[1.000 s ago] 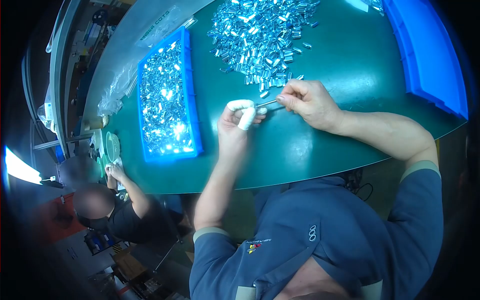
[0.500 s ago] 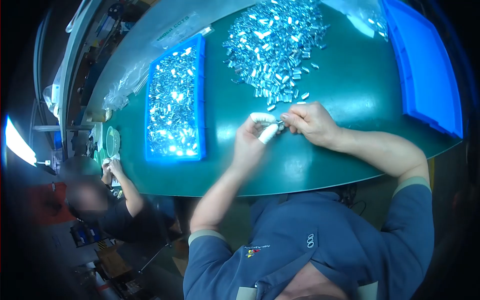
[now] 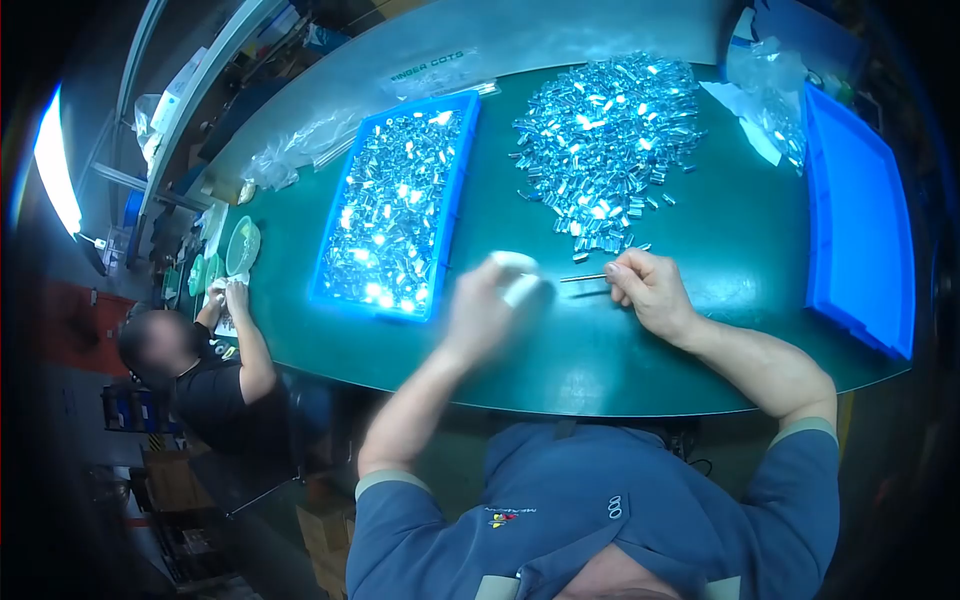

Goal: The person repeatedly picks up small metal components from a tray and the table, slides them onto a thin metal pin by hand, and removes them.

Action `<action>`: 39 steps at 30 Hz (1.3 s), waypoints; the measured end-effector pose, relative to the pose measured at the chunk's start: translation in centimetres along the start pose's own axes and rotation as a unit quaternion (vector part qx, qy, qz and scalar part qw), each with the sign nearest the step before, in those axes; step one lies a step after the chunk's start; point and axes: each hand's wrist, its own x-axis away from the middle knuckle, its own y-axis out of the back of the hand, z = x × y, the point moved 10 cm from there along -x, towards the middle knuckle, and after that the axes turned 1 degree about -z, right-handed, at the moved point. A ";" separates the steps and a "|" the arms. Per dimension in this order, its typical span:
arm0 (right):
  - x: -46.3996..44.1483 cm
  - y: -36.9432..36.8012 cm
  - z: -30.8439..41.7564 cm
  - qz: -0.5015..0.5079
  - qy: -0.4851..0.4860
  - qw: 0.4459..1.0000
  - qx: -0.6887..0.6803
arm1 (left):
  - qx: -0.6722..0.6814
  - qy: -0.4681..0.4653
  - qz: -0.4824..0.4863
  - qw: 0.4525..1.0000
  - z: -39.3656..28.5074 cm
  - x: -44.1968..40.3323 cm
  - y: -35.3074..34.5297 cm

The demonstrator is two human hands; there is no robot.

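Note:
My right hand (image 3: pixel 652 294) pinches one end of a thin metal rod (image 3: pixel 583 278), which points left over the green table. My left hand (image 3: pixel 492 305), with white finger covers (image 3: pixel 515 262), is smeared by motion between the rod and the blue tray; what it holds, if anything, cannot be made out. Many small shiny metal pieces fill the blue tray (image 3: pixel 452 210) on the left. A large heap of similar metal pieces (image 3: pixel 610 140) lies beyond my hands, its nearest pieces just above the rod.
An empty-looking blue tray (image 3: pixel 862 220) stands at the right edge of the green table (image 3: pixel 560 370). Plastic bags (image 3: pixel 770 85) and paper lie at the back right, more bags (image 3: pixel 290 150) at the back left. A co-worker (image 3: pixel 225 370) sits at the left near a green bowl (image 3: pixel 243 246).
My left hand has come away from the rod toward the filled tray, leaving the rod's free end exposed. My right hand still pinches it. The whole view has shifted.

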 end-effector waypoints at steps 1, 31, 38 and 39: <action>-0.1 0.1 0.2 -0.001 0.002 1.000 -0.002 | -0.046 -0.006 -0.033 0.998 -0.2 -0.4 2.3; 0.3 -0.4 -0.3 0.044 -0.065 0.997 -0.001 | -0.589 -0.157 0.140 0.780 9.8 -24.1 14.8; 0.3 -0.2 -0.2 0.041 -0.054 0.998 0.002 | -0.496 -0.215 0.107 0.834 2.2 -16.1 11.2; 0.2 -0.2 0.1 0.044 -0.045 0.998 0.010 | -0.483 -0.233 0.139 0.833 2.2 -14.6 10.1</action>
